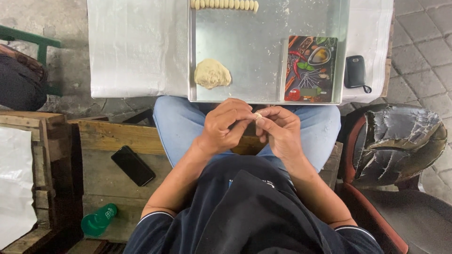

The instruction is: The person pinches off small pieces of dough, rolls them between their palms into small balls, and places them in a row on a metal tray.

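My left hand (225, 124) and my right hand (281, 129) meet over my lap, just below the front edge of a metal tray (263, 51). Both pinch one small pale piece of dough (258, 115) between their fingertips. On the tray's near left lies a larger lump of dough (212, 74). A row of several small shaped dough pieces (225, 4) lines the tray's far edge. A kitchen scale with a colourful spice picture (310, 68) rests on the tray's right side.
The tray sits on a white-covered table (136, 47). A black device with a cord (355, 71) lies right of the tray. On the wooden bench at left lie a black phone (133, 165) and a green bottle (98, 220). A torn chair (400, 141) stands at right.
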